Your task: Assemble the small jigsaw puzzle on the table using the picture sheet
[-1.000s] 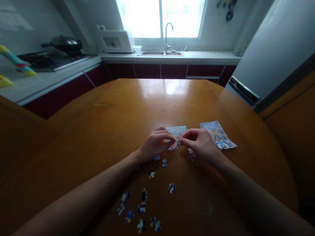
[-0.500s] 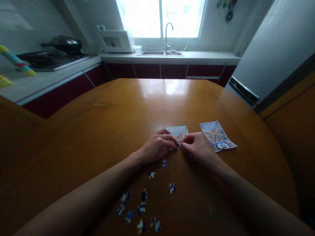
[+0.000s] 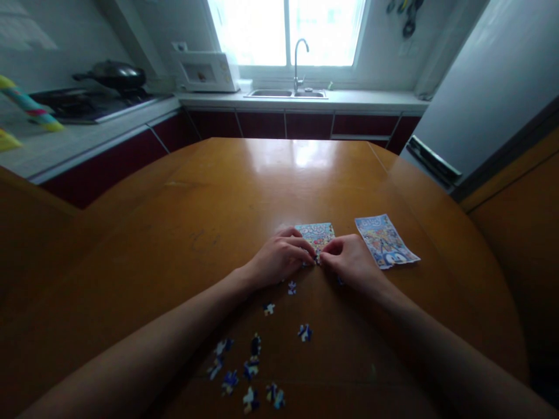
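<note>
A partly joined jigsaw puzzle (image 3: 317, 234) lies on the table, its lower part covered by my fingers. My left hand (image 3: 286, 254) rests at its left side, fingers curled and pressed against the lower left edge. My right hand (image 3: 349, 256) pinches at the lower right edge, thumb and index finger together on a small jigsaw piece that is mostly hidden. Closest below the hands lie a loose jigsaw piece (image 3: 292, 287) and a white-and-dark piece (image 3: 269, 309). Part of another dark blue piece (image 3: 340, 280) shows under my right hand.
Right of the puzzle lies a printed picture sheet (image 3: 386, 241). Several loose pieces (image 3: 251, 369) are scattered near the table's front, one piece (image 3: 305, 333) apart from them. Beyond the wooden table (image 3: 262, 180) stand a counter with a sink (image 3: 271, 93) and a stove with a pan (image 3: 117, 75).
My right fingertips have shifted slightly left and down along the puzzle's lower edge. My left hand stays put, and the loose pieces lie as before.
</note>
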### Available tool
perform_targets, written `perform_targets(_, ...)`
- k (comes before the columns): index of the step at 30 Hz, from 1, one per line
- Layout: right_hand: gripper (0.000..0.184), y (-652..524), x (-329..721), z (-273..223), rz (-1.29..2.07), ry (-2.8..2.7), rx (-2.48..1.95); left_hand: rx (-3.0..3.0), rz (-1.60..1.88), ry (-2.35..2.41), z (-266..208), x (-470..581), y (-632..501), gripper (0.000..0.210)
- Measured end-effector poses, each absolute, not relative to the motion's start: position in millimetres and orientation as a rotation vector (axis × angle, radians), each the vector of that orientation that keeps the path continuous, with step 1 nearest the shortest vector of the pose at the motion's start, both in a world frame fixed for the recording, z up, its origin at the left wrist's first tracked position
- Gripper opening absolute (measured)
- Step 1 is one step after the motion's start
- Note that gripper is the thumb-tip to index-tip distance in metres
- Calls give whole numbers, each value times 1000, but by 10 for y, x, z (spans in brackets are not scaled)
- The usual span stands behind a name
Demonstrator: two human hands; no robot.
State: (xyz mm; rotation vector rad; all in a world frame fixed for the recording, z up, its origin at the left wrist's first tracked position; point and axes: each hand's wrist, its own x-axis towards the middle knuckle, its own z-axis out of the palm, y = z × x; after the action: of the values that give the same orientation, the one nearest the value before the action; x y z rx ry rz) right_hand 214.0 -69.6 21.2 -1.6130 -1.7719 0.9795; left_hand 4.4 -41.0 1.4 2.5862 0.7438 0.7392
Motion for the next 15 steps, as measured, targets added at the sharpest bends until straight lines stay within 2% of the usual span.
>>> perform_targets(15,12,-713,2068,188,715,-1915,-1722,2582,764,740,6,50,-407,25)
